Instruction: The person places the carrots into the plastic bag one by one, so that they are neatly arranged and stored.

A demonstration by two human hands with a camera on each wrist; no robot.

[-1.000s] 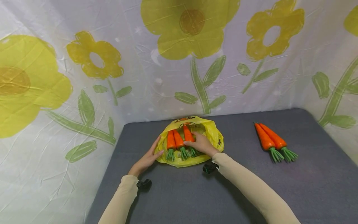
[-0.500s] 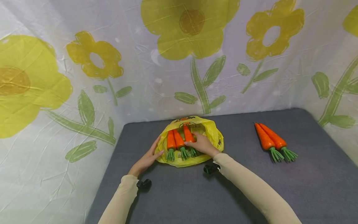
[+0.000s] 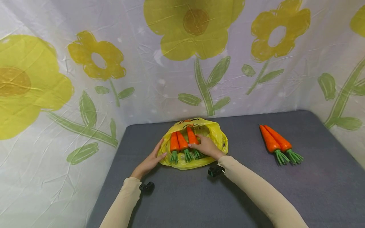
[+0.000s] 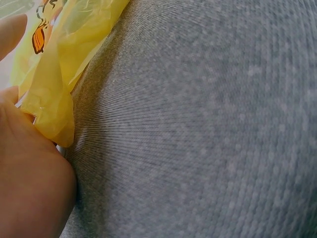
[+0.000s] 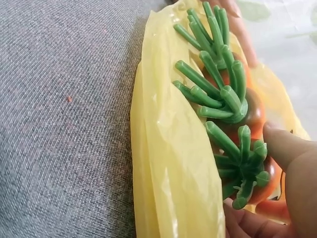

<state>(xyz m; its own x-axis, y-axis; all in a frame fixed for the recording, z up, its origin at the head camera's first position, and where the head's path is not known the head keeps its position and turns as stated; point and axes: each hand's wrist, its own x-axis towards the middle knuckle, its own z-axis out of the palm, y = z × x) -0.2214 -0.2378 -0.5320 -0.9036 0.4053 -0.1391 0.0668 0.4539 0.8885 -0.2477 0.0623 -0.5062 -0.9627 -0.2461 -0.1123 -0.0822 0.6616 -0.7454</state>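
In the head view, we see the left hand [image 3: 150, 160], fingers straight, bracing the yellow bag [image 3: 220, 136], likely keeping it open around three carrots [image 3: 182, 141]. Left wrist: bag plastic touches that hand. Right wrist: the right hand [image 5: 302, 173] grips the nearest carrot [image 5: 245, 167], probably steadying it.

From here I see pale, creased hangings [image 3: 148, 95] printed with yellow flowers [image 3: 196, 23] and green leaves [image 3: 218, 72] around a grey worktop [image 3: 176, 202].

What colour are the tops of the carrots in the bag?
The carrot tops are green, clearest in the right wrist view.
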